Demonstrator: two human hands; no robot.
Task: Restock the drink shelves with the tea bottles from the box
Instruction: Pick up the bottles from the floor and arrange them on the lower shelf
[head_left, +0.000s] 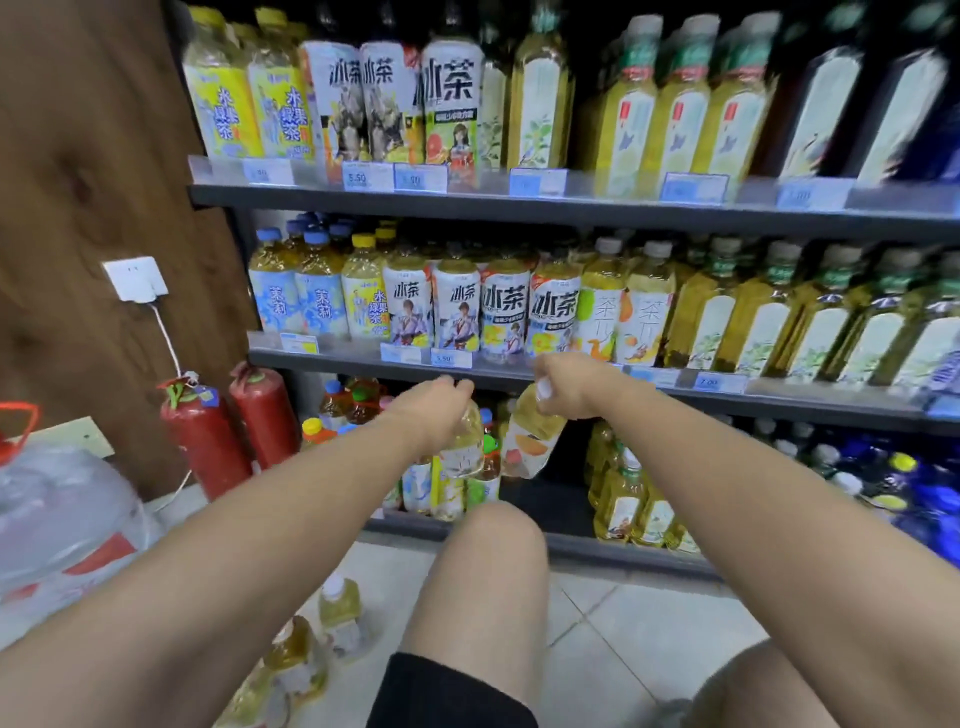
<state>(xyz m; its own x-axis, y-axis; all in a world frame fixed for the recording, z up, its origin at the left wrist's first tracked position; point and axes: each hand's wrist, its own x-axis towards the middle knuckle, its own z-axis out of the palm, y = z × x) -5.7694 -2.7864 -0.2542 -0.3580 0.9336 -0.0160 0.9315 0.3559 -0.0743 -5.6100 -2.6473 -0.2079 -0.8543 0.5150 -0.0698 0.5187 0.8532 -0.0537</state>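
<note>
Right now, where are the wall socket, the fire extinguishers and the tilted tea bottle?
wall socket (134, 278): head view, white faceplate.
fire extinguishers (208, 447): head view, left cylinder's body.
tilted tea bottle (527, 449): head view, fruit label.

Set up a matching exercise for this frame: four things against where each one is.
Things:
1 fruit-label tea bottle
2 pale-label tea bottle
3 fire extinguishers
4 loose tea bottles

Places:
A on the floor tiles by the knee
B gripped by the right hand
C upright, left of the bottom shelf
D gripped by the left hand

Pairs: 1-B; 2-D; 3-C; 4-A.
</note>
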